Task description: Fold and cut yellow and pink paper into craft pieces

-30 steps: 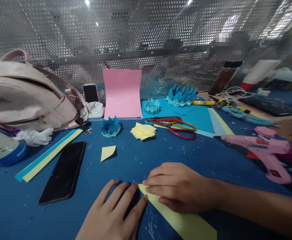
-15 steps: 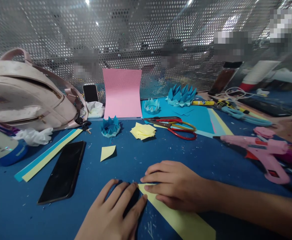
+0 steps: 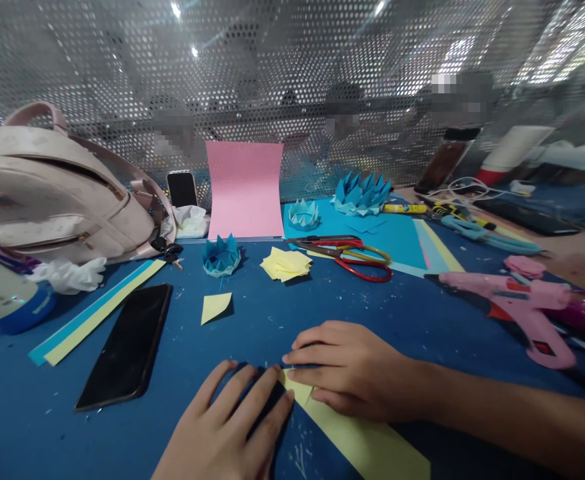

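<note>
Paper strip (image 3: pixel 372 443) touches left fingers (image 3: pixel 258 399) and right fingers (image 3: pixel 317 355)

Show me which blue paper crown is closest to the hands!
The small blue crown left of the yellow paper stack. The pale crown and the big spiky crown sit farther back, on the blue sheet.
</note>
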Demonstrator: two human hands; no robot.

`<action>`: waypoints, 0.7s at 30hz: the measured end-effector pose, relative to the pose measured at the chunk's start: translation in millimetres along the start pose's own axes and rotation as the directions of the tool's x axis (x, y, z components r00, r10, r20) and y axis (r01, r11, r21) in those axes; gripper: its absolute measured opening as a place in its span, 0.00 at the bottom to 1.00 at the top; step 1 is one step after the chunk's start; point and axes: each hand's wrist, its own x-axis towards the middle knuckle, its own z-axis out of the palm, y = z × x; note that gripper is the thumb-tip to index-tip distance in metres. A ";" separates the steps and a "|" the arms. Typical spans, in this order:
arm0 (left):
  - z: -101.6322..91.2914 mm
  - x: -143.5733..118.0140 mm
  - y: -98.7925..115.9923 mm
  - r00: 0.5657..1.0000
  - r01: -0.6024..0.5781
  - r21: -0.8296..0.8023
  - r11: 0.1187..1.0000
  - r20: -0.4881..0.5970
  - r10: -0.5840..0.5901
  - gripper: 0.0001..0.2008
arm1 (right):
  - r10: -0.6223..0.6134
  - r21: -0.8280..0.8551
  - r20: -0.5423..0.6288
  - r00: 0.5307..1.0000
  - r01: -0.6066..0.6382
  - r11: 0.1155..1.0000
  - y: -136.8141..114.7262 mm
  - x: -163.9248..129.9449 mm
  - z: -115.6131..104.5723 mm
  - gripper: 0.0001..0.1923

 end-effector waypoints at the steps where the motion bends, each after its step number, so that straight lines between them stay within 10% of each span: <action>1: 0.2 0.0 -0.1 1.000 -0.001 0.001 1.000 0.003 0.001 0.14 | 0.006 0.002 0.000 1.000 -0.006 1.000 -0.1 0.0 0.1 0.16; 21: -3.6 2.0 0.0 0.997 -0.020 -0.043 0.999 0.068 0.023 0.16 | 0.007 0.031 -0.018 1.000 -0.006 0.999 0.6 2.3 -1.0 0.14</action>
